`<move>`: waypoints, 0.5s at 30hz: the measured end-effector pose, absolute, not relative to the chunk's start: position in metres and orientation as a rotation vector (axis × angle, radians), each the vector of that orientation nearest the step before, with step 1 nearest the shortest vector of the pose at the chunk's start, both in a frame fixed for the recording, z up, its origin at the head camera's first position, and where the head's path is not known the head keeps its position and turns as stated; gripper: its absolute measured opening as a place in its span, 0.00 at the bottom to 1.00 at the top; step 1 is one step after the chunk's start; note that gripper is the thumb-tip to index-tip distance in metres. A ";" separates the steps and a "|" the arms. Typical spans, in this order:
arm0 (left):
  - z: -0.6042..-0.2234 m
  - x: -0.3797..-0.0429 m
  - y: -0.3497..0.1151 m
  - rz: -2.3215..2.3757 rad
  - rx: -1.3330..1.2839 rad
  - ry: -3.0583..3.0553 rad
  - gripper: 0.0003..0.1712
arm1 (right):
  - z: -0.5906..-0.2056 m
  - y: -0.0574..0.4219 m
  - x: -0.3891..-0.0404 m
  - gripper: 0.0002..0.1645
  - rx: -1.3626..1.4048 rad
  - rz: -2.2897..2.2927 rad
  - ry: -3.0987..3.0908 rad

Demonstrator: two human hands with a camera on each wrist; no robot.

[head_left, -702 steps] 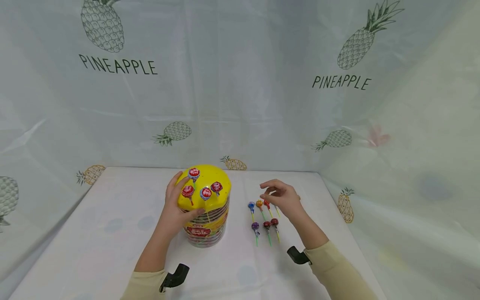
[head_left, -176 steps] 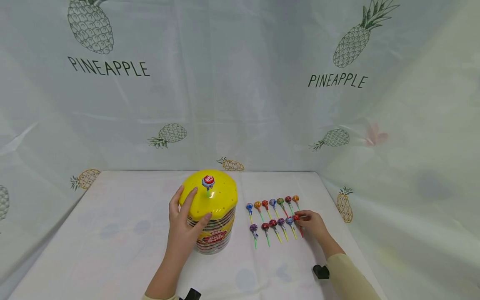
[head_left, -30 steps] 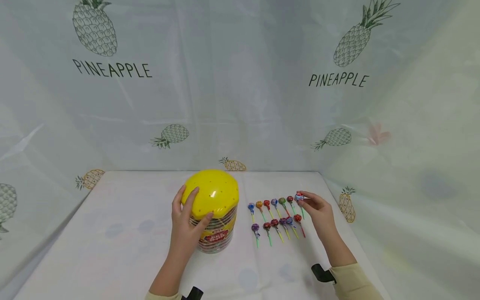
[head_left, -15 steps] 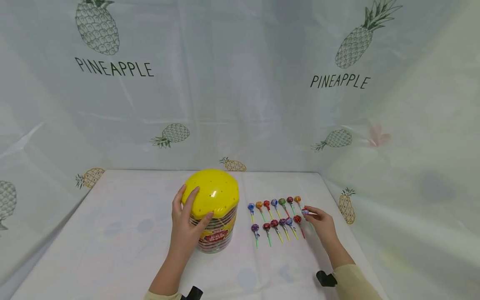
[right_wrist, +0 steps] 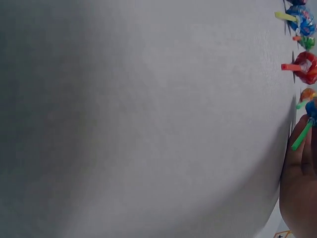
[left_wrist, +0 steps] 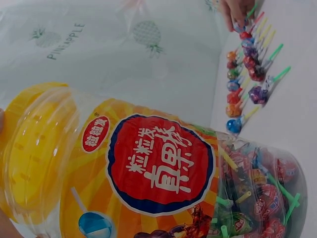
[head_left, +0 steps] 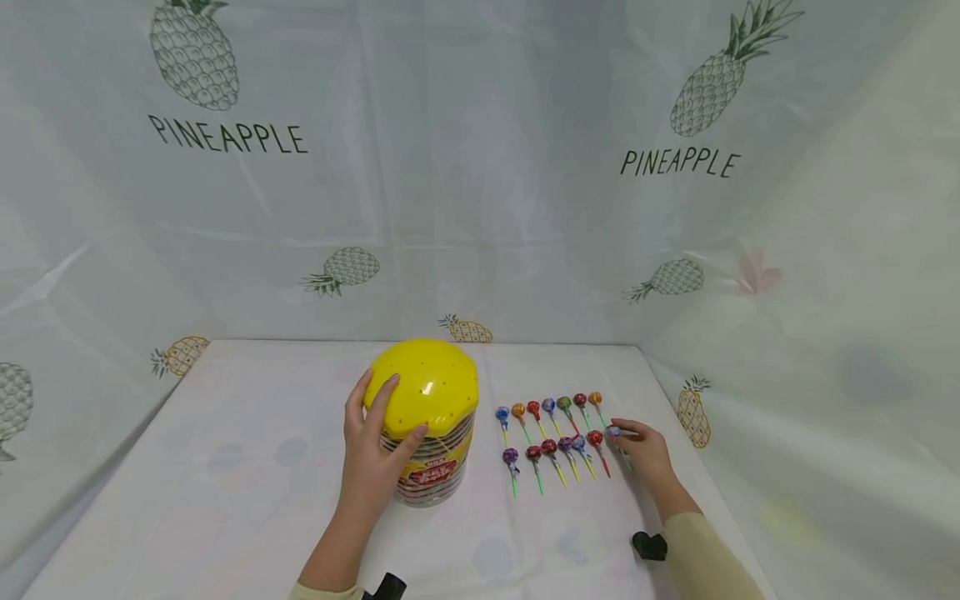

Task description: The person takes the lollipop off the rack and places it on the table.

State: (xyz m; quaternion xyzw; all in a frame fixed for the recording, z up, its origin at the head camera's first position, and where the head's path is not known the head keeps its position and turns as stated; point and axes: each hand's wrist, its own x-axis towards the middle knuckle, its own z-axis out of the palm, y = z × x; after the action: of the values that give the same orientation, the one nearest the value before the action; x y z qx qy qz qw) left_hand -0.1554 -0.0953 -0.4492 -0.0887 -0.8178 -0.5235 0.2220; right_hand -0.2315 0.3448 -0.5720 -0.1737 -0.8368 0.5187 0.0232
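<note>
My left hand (head_left: 371, 450) grips the yellow lid (head_left: 429, 379) of a clear candy jar (head_left: 433, 477). In the left wrist view the label (left_wrist: 161, 163) faces the camera, and wrapped lollipops show through the jar's base. Holes dot the lid's top. At the right end of the front row, my right hand (head_left: 647, 454) pinches a blue-and-purple wrapped lollipop (head_left: 615, 432) by its head. Its green stick (right_wrist: 302, 136) points toward the front. Beside it lies a red lollipop (head_left: 596, 438), and an orange lollipop (head_left: 596, 398) ends the back row.
Two rows of lollipops lie right of the jar, with a blue lollipop (head_left: 502, 413) and a purple lollipop (head_left: 511, 456) at their left ends. A white cloth (head_left: 225, 500) covers the table. Behind hangs a pineapple-print curtain (head_left: 480, 167).
Lollipops seen on the lid earlier are gone from it, and both rows have grown rightward. Over the last second my right hand brought the lollipop from the back row to the front row's end.
</note>
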 end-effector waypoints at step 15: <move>-0.448 -0.155 -0.095 -1.446 -0.232 -2.265 0.41 | -0.578 0.346 -0.239 0.20 -0.541 1.491 -2.691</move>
State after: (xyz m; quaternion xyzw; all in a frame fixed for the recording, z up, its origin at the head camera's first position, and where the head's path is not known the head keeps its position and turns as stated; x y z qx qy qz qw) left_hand -0.1551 -0.0951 -0.4484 -0.0840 -0.8191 -0.5229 0.2206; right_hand -0.2392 0.3462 -0.5778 -0.1733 -0.8614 0.4774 0.0089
